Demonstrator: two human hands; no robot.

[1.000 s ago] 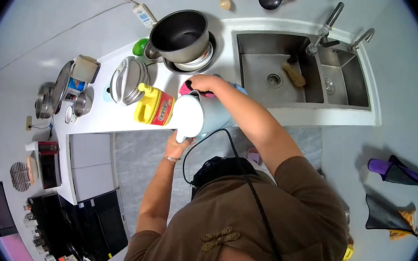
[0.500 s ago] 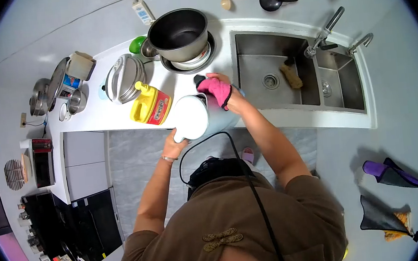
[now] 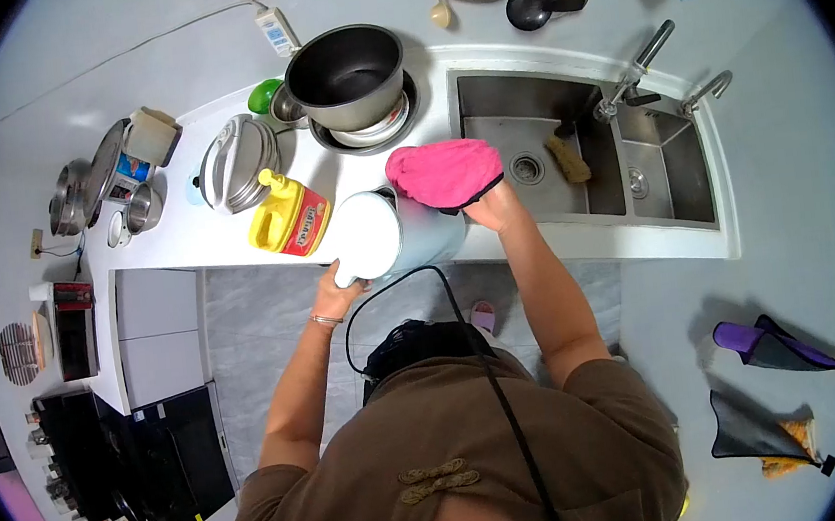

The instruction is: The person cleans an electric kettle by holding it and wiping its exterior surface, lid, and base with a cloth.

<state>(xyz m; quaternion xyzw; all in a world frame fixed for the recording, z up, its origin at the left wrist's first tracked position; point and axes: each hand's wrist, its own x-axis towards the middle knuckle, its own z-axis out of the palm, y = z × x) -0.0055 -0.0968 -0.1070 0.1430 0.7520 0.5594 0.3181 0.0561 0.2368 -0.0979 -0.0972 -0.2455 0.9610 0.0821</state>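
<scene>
A light blue jug (image 3: pixel 432 236) with a round white end (image 3: pixel 369 235) lies tilted at the counter's front edge. My left hand (image 3: pixel 336 288) is closed around the white handle-like part at its lower left; some fingers are behind it. Over my right hand (image 3: pixel 496 209) spreads a pink cloth (image 3: pixel 444 170) with dark edging, resting against the jug's upper side. The cloth hides most of those fingers. Just left of the jug stands a yellow bottle (image 3: pixel 291 218) with a red label.
A large dark pot (image 3: pixel 346 78) sits behind on a stack of dishes. Grey pan-like pieces (image 3: pixel 247 161) stand to its left. On the right is a double steel sink (image 3: pixel 536 113) holding a brown sponge (image 3: pixel 568 160). Ladles (image 3: pixel 528 9) hang on the wall above.
The pink cloth, bunched before, now spreads wide over my right hand and the jug's upper side. My left hand keeps its hold. The whole view has shifted slightly.
</scene>
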